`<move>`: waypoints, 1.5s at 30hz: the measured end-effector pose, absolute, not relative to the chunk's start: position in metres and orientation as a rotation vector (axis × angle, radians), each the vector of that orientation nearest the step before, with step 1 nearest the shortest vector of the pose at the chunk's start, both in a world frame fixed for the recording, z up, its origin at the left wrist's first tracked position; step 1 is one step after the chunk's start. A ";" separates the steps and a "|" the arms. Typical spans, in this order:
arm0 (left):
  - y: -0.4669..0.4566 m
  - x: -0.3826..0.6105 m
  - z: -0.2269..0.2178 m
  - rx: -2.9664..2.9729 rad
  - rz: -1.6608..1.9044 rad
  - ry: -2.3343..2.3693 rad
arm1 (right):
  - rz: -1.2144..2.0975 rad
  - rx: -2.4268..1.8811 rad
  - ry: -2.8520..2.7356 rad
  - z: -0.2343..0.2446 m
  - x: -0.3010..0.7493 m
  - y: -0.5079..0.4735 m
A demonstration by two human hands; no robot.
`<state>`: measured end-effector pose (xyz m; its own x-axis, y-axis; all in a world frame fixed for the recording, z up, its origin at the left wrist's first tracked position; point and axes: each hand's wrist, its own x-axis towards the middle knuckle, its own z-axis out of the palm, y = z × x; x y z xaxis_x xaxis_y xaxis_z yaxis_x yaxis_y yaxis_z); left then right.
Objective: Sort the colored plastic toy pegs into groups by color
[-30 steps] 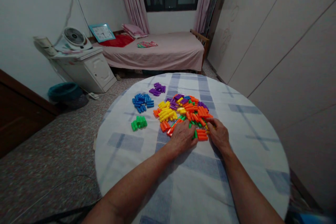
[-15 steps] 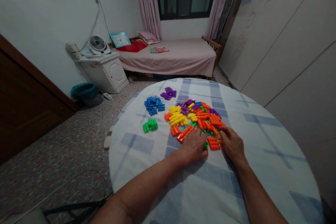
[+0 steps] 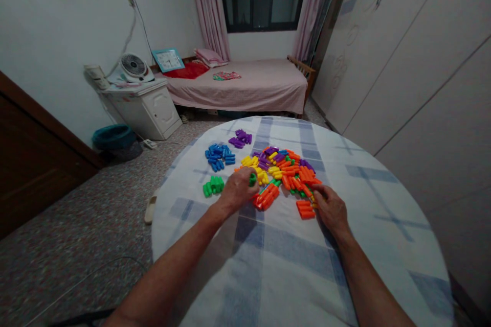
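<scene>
Green plastic peg (image 3: 252, 179) held in the closed left hand (image 3: 238, 190), just above the tabletop, between the green group (image 3: 214, 186) and the mixed heap (image 3: 286, 171). Peg end protrudes beside the fingers; long axis unclear, apparently tilted upward. Right hand (image 3: 332, 209) half-open, fingertips at the heap's near edge, nothing visibly held. Blue pegs (image 3: 218, 157), purple pegs (image 3: 240, 138) and green pegs lie in separate groups; the yellow, orange and other colours remain largely mixed.
</scene>
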<state>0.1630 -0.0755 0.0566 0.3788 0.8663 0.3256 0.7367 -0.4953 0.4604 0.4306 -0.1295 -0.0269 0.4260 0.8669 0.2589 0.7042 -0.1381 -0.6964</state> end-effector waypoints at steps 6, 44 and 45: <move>-0.054 0.073 0.039 2.243 1.072 2.051 | 0.237 -1.890 -1.346 -0.029 0.431 -0.129; -0.069 0.246 0.004 2.530 0.533 1.584 | 0.227 -1.856 -1.351 -0.024 0.426 -0.131; -0.069 0.243 0.005 2.470 0.621 1.549 | 0.226 -1.859 -1.351 -0.023 0.426 -0.131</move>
